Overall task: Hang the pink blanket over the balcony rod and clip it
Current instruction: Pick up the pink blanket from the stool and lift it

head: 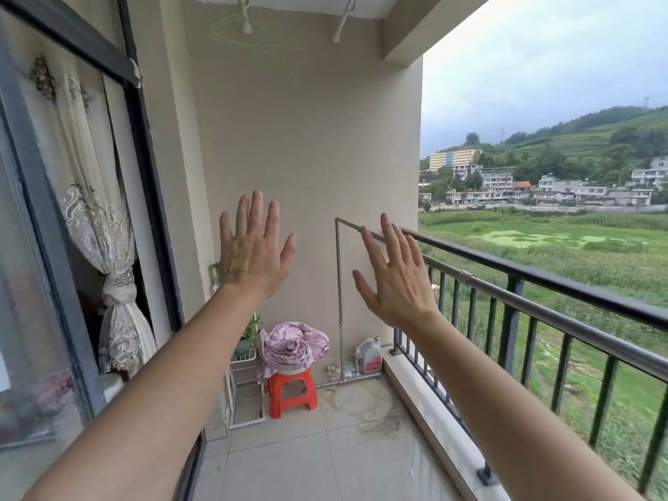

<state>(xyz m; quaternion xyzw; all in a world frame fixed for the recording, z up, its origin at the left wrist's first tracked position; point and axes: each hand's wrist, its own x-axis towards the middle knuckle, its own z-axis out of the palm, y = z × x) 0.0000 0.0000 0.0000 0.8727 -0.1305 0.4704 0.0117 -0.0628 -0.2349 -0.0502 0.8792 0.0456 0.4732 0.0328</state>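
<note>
Two bare hands are raised, fingers straight and spread, holding nothing: the left hand (251, 247), with a plaster on its back, and the right hand (395, 280). The pink blanket (292, 347) lies bundled on top of the red plastic stool (291, 392). The steel balcony rod (578, 329) runs right of the stool, and a white jug (369, 356) stands near it, its red label too small to read

The right hand (397, 283) covers a short stretch of the metal rod (542, 310) mid-frame. Lower left, the room behind the glass door (36, 320) is a blur. Small items (338, 372) beside the grey jug (369, 356) are too tiny to name.
</note>
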